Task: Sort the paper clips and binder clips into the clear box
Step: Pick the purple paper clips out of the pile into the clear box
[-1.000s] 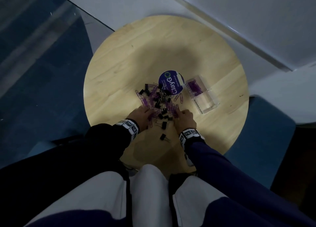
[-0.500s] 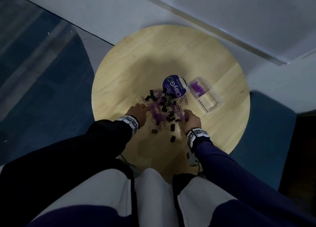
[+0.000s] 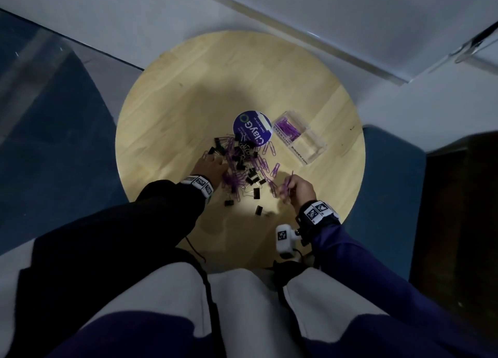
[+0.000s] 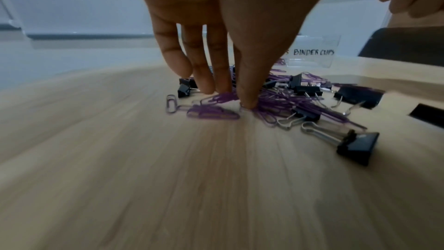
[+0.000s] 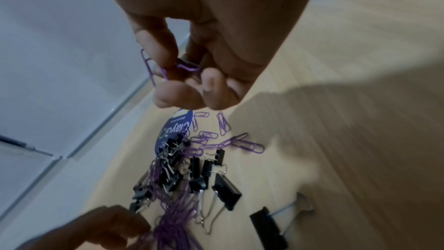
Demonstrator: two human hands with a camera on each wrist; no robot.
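A mixed pile of purple paper clips and black binder clips lies mid-table. To its right stands the clear box; its far compartment holds purple paper clips, and the near one is labelled BINDER CLIPS. My left hand is at the pile's left edge, fingertips and thumb pinching a bunch of purple clips against the wood. My right hand is lifted just right of the pile, its fingers curled round a few purple paper clips.
A round purple ClayGo lid lies behind the pile, partly under it. Two stray binder clips sit near the front of the round wooden table. A blue seat borders the right; a wall runs behind.
My right hand has lifted off the pile and drawn back to the right with paper clips in it. My left hand stays at the pile's left edge.
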